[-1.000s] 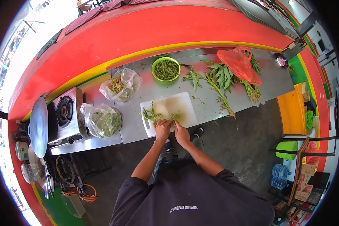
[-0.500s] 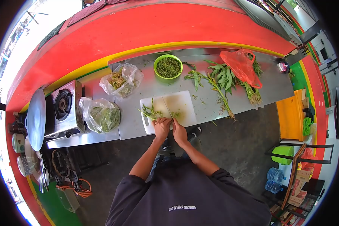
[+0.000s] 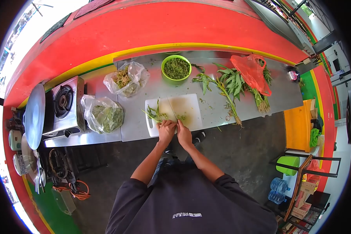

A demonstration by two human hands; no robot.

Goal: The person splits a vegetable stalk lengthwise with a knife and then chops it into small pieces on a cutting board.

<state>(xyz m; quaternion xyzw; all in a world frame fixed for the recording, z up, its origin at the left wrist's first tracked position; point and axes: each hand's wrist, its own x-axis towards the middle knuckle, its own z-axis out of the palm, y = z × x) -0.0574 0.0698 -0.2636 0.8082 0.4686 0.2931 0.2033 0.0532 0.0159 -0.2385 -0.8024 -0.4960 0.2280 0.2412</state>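
A white cutting board [image 3: 191, 105] lies near the front edge of the steel counter. My right hand [image 3: 184, 133] is closed around a knife [image 3: 172, 109], its thin blade pointing away across the board. Close beside it, my left hand [image 3: 166, 131] has its fingers bunched on leafy green stems [image 3: 156, 114], which stick out to the left of the blade. Small chopped green pieces [image 3: 182, 117] lie right of the blade. The knife handle and the stem ends under my fingers are hidden.
Behind the board stands a green bowl [image 3: 176, 69] of chopped greens. Two plastic bags [image 3: 102, 116] of greens and a gas stove [image 3: 66, 103] are to the left. Leafy bunches [image 3: 232, 82] and a red plastic bag [image 3: 252, 74] lie right.
The view has shifted slightly. Both hands stay at nearly the same place on the board, with the knife and stems still in them.
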